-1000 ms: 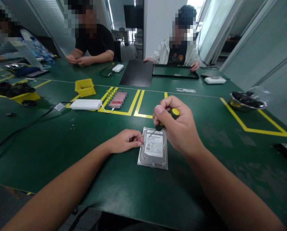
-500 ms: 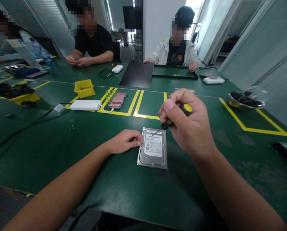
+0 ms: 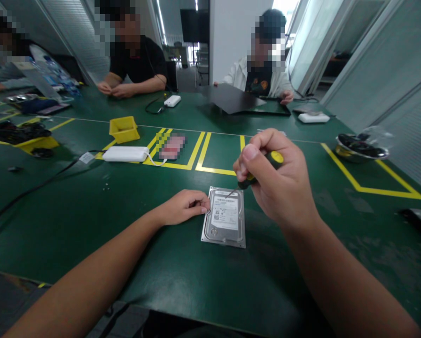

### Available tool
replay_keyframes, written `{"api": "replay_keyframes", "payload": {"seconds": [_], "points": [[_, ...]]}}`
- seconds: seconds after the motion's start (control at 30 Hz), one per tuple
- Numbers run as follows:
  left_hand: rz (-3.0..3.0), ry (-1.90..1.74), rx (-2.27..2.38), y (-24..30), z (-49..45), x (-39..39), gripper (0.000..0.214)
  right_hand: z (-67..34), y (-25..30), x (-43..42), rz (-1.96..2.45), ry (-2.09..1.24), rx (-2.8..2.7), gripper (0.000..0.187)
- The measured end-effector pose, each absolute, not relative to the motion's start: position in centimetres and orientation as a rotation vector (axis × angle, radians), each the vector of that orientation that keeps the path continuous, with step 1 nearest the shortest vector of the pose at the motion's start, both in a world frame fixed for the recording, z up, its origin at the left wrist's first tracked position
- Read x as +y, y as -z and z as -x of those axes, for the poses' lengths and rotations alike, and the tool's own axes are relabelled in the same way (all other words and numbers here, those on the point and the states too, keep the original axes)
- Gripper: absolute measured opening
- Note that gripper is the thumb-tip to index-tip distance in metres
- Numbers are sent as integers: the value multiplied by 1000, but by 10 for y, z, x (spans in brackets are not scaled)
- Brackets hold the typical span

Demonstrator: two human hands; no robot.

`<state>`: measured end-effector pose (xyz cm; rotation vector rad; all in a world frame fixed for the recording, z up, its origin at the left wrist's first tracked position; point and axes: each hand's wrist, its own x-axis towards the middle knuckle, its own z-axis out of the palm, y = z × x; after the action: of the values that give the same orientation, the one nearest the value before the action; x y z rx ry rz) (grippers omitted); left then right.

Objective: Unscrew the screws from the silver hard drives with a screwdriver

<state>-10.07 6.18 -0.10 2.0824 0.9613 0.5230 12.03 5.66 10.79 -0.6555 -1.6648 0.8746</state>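
A silver hard drive (image 3: pixel 226 233) with a white label lies flat on the green table, its label side up. My left hand (image 3: pixel 185 206) rests on the table with curled fingers, the fingertips and thumb at the drive's left edge, holding it. In my right hand (image 3: pixel 283 183) is a screwdriver (image 3: pixel 276 159) with a dark green and yellow handle. The fingers close around the handle, and the thin shaft slants down left over the upper part of the label. Whether the tip touches the label I cannot tell.
A white power strip (image 3: pixel 126 154), a phone (image 3: pixel 172 147) and a yellow bin (image 3: pixel 124 129) lie beyond my left hand. A metal bowl (image 3: pixel 360 148) of dark parts stands at right. Across the table, a person handles a dark panel (image 3: pixel 231 97) above a black frame (image 3: pixel 267 111).
My right hand and the screwdriver have shifted very slightly right. My left hand and the hard drive stay put. Across the table, the dark panel has been lifted and moved right over the frame.
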Motion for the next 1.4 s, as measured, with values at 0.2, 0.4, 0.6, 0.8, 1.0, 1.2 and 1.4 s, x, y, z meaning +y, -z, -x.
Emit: {"api": "replay_keyframes", "payload": {"seconds": [0.2,0.4,0.6,0.8,1.0,1.2,1.4], "points": [[-2072,-533,937,0,101,62,12,-122,-108,57,583,-1020,-1619,18],[-2097,-513,967,2,101,62,12,-123,-109,56,575,-1202,-1585,18],[-2121,-488,977,4,101,62,14,-124,-108,60,622,-1239,-1525,14],[-2108,-509,994,3,100,61,15,-124,-108,61,638,-1231,-1505,14],[-1980,-540,973,3,102,61,16,-124,-110,58,643,-1264,-1532,12],[-1952,-480,919,0,104,62,19,-126,-112,59,650,-1275,-1544,9],[-2064,-500,866,-1,103,62,15,-125,-112,59,656,-1271,-1553,9]]}}
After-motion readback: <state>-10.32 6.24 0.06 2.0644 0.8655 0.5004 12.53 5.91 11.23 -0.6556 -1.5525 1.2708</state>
